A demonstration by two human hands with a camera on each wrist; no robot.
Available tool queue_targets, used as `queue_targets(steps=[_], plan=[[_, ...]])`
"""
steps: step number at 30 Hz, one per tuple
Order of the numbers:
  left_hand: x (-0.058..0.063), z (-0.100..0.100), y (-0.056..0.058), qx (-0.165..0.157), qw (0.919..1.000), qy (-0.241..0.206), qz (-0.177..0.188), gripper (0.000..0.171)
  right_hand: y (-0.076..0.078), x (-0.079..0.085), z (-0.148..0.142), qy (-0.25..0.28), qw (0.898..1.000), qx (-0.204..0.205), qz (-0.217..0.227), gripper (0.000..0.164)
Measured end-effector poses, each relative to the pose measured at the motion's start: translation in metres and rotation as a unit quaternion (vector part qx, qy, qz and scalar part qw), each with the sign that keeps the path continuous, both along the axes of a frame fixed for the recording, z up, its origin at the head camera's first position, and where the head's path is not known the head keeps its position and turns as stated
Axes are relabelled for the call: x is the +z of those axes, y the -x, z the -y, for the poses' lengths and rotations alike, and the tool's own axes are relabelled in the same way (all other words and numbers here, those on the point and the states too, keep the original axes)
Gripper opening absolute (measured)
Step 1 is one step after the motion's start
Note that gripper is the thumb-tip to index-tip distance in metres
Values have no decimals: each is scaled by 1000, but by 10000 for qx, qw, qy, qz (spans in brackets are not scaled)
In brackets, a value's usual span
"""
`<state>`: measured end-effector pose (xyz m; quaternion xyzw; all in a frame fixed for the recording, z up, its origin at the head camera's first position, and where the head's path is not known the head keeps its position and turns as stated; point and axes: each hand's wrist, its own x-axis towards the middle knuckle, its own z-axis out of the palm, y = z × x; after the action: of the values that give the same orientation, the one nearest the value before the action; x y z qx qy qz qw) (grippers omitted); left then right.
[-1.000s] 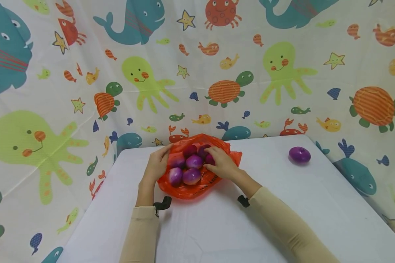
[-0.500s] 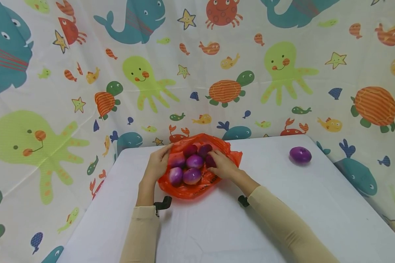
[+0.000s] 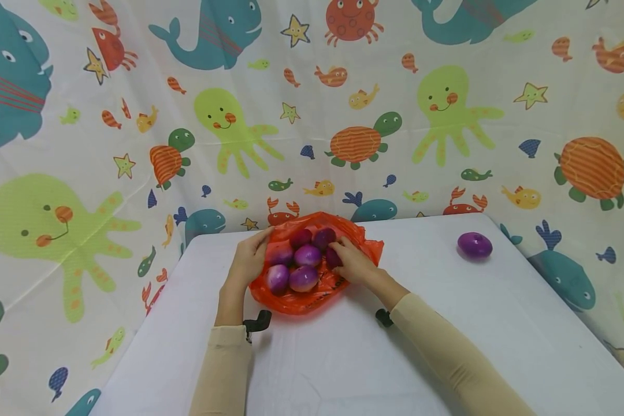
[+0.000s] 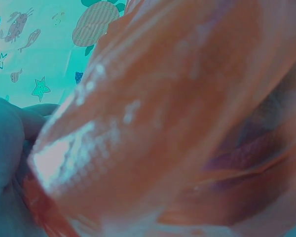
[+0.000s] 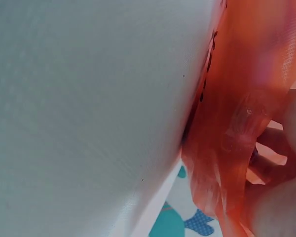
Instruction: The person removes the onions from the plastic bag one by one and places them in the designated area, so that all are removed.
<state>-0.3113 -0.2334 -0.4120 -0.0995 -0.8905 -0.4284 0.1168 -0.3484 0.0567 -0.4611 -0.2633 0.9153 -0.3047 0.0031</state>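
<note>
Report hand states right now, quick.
Left hand: closed, holding the left edge of the red plastic bag.
Right hand: closed, fingers and thumb around a purple onion in the bag.

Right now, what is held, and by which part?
Left hand: red plastic bag, by its left rim. Right hand: bag's rightmost onion, by right side.

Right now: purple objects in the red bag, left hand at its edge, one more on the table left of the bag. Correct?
Wrong side: the lone purple object is on the table right of the red bag, per head view. The rest stands.
</note>
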Motion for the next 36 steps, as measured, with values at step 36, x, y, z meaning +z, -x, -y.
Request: queue_targets(steps=[36], plan=[[-1,1,0,-12,9999,22,-121,43,-31,40,-28,1451,9835,116,-1075,66]])
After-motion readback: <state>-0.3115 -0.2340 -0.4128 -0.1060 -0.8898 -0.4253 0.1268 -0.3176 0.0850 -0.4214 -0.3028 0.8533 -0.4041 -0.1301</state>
